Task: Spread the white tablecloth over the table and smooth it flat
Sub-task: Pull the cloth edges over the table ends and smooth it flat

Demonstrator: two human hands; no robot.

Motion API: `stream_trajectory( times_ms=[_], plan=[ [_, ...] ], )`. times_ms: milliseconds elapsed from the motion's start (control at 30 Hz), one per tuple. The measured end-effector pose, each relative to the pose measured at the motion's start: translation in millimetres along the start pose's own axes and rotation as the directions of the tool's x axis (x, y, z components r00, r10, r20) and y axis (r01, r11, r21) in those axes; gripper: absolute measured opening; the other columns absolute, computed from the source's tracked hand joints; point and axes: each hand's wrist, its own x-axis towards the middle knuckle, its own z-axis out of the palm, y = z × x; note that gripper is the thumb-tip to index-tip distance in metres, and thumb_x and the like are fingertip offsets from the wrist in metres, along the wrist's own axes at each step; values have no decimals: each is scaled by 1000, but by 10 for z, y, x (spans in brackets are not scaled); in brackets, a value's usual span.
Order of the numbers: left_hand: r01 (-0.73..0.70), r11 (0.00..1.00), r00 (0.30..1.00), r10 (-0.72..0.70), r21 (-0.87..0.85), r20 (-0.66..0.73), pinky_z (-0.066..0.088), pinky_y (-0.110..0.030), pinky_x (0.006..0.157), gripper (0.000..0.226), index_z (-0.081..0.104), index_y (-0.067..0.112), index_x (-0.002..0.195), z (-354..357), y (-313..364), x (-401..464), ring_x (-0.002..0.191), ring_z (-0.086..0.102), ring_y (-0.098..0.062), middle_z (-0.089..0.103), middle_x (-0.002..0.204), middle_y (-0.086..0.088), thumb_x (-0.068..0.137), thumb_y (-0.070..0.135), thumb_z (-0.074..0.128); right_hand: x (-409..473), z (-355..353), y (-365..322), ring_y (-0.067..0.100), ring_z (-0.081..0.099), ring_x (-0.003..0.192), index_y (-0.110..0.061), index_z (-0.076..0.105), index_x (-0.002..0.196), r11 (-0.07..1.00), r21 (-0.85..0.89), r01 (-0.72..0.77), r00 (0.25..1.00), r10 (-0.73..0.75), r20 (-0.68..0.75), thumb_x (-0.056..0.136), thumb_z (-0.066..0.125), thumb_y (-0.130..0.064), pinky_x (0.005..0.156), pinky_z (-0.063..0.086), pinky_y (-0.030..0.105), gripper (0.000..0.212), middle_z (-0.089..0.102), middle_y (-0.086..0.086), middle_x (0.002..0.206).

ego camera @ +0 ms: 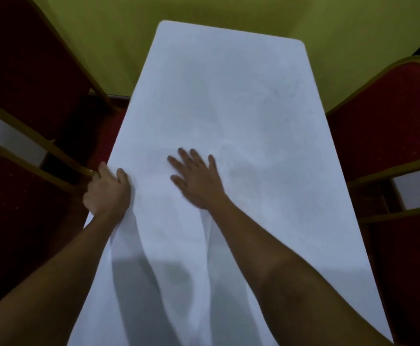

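The white tablecloth (241, 116) lies over a long narrow table that runs away from me. Its far end looks flat; the near part has long raised folds running toward me. My left hand (107, 189) is at the table's left edge, thumb on top and fingers curled over the edge, gripping the cloth. My right hand (196, 177) lies flat on the cloth near the middle, palm down, fingers spread, holding nothing. Both forearms reach in from the bottom of the view.
Red upholstered chairs with gold frames stand close on both sides: one at the left (29, 78), one at the right (391, 116). A yellow-green wall or drape (228, 18) rises beyond the table's far end.
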Motion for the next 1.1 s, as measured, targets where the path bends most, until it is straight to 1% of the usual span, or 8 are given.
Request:
stream_trajectory(
  times_ms=[100, 267, 367, 467, 700, 800, 933, 1100],
  plan=[
    [-314, 949, 945, 309, -36, -104, 30, -50, 111, 52, 37, 5, 144, 114, 340, -23, 135, 41, -38, 44, 145, -21, 95, 20, 44, 101, -150, 551, 18, 11, 150, -38, 21, 150, 982, 7, -187, 981, 187, -52, 99, 30, -49, 119, 6, 51, 53, 15, -7, 162],
    [-774, 625, 626, 779, -100, 34, 34, -48, 110, 51, 51, 9, 136, 515, 1404, -346, 133, 48, -28, 53, 142, -13, 91, 26, 35, -59, -333, 1412, 18, 11, 150, -39, 19, 150, 889, 49, -456, 882, 458, -112, 101, 26, -45, 118, 8, 50, 50, 13, -9, 162],
    [-877, 455, 442, 890, -155, 110, 39, -50, 107, 56, 51, 8, 138, 818, 2058, -700, 131, 51, -28, 53, 142, -13, 92, 34, 32, -258, -453, 1946, 19, 10, 149, -38, 19, 150, 819, 80, -568, 807, 573, -143, 101, 24, -43, 118, 8, 51, 49, 13, -7, 162],
    [-924, 357, 299, 897, -134, 326, 11, -48, 121, 63, 20, 18, 153, 1011, 2422, -863, 149, 18, -23, 19, 161, -6, 98, 49, 23, -589, -510, 2384, 20, 10, 149, -39, 19, 150, 710, 93, -698, 697, 703, -139, 101, 23, -44, 117, 8, 54, 50, 12, -8, 162],
    [-865, 501, 464, 813, -18, 352, 1, -45, 121, 62, 10, 30, 154, 953, 2404, 211, 151, 2, -18, 3, 164, 2, 98, 54, 24, -610, -737, 2734, 33, 11, 147, -16, 18, 152, 208, 249, -946, 208, 978, -26, 99, 20, -50, 116, 8, 61, 63, 19, 15, 159],
    [-778, 626, 611, 732, 57, 301, 6, -47, 120, 59, 12, 27, 154, 818, 2093, 803, 151, 5, -22, 6, 164, 0, 101, 49, 22, -134, -680, 2306, 27, 4, 150, -15, 20, 152, 563, 143, -814, 525, 818, -233, 100, 29, -43, 115, 8, 61, 60, 14, 10, 161],
    [-603, 792, 790, 574, 102, 214, 8, -52, 118, 55, 15, 26, 154, 632, 1537, 1281, 150, 9, -26, 9, 163, -1, 102, 43, 23, 513, -447, 1259, 21, 0, 151, -22, 18, 152, 887, 157, -435, 884, 454, -110, 100, 35, -43, 118, 4, 55, 59, 7, 1, 163],
    [-237, 965, 966, 221, 116, 136, 18, -57, 112, 63, 13, 32, 153, 424, 1066, 1231, 145, 18, -36, 12, 162, -4, 95, 58, 21, 580, -171, 655, 18, 3, 150, -38, 18, 151, 991, 18, -130, 990, 131, -48, 98, 29, -53, 118, 0, 57, 56, 8, -8, 163]
  ],
)
